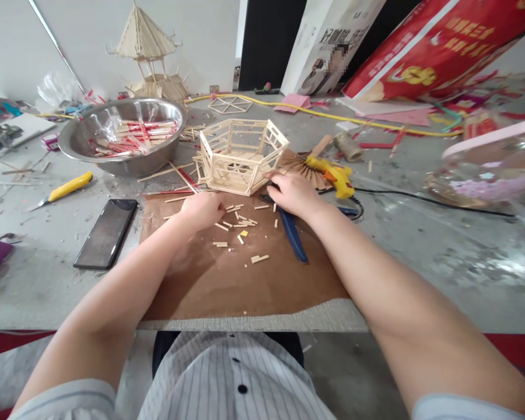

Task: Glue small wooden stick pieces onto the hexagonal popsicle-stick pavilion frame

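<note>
A hexagonal frame of thin wooden sticks (240, 153) stands at the far edge of a brown mat (227, 280). My left hand (203, 209) rests on the mat with fingers curled, at a scatter of short cut stick pieces (240, 223); what it pinches, if anything, is hidden. My right hand (292, 191) lies knuckles up just right of the frame's near corner, fingers bent down over the top of blue-handled cutters (294, 236). Whether it grips them is unclear.
A steel bowl (122, 135) of red and plain sticks sits at the back left. A black phone (107, 232) and a yellow craft knife (65, 189) lie left of the mat. A yellow glue gun (335, 175) with black cord lies right. A stick pagoda (147, 49) stands behind.
</note>
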A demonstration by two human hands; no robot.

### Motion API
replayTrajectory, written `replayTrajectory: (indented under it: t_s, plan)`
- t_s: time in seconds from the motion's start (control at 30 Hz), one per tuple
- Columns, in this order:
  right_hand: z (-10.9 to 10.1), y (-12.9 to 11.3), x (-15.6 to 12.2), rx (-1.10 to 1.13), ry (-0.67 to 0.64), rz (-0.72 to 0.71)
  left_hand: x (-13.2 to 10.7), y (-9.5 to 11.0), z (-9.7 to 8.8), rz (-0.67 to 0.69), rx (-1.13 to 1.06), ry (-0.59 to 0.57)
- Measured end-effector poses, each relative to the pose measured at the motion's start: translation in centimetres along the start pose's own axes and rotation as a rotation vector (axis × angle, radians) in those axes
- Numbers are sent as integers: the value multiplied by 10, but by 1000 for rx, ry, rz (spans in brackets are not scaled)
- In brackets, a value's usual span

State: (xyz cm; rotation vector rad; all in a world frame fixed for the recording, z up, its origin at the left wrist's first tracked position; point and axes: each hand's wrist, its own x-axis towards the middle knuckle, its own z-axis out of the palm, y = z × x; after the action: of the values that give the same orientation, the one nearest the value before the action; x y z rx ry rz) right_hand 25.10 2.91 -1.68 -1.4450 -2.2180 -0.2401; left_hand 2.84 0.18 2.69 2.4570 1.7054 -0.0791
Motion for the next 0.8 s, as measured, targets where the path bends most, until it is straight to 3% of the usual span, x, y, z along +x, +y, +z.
replayTrajectory:
  t_s: [0.13, 0.37, 0.53, 0.8]
  plan:
    - [-16, 8, -1, -34, -53, 50, -1, -6, -7, 9, 80, -66]
    - [-37, 3, -1, 67, -320, 49, -4, -15, -26, 89, 240, -280]
    - [-53, -3, -1, 110, -535, 141, -4, -19, -30, 101, 276, -305]
    - [-51, -9, 0, 149, -619, 75, -6, -22, -29, 173, 242, -341]
